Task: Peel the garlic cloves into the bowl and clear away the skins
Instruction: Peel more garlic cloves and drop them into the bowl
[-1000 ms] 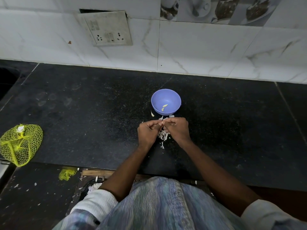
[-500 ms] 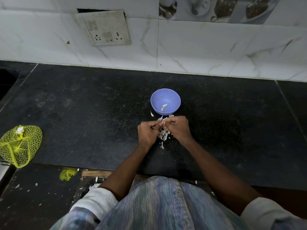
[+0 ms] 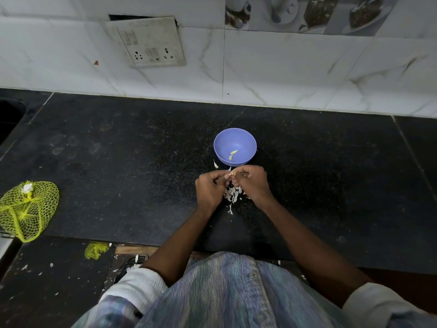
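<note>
From the head camera, both hands meet over the dark stone bench (image 3: 118, 162), just on the near side of a blue bowl (image 3: 246, 140). The left hand (image 3: 209, 189) and the right hand (image 3: 253, 183) have their fingers curled inward, fingertips nearly touching each other. Between those fingertips a small pale garlic clove (image 3: 231, 173) is pinched, with the left thumb and the right fingertips both on it; how much skin is on it is too small to tell.

Directly beneath the fingers, between the two wrists, lies a loose heap of white garlic skins (image 3: 233, 194), with a few shreds trailing toward the person. Just beyond the fingers, the bowl stands upright on the bench and holds two peeled cloves (image 3: 232, 155) near its bottom. A single pale piece (image 3: 215, 164), clove or skin I cannot tell, lies on the bench touching or just beside the bowl's left base, a little beyond the left fingers.

Far to the left of the fingers, at the bench's edge, a yellow net bag (image 3: 28, 209) lies slack with something white at its top. A scrap of yellow netting (image 3: 95, 250) lies below the bench edge. On the tiled wall beyond the bowl is a socket plate (image 3: 146, 42).
</note>
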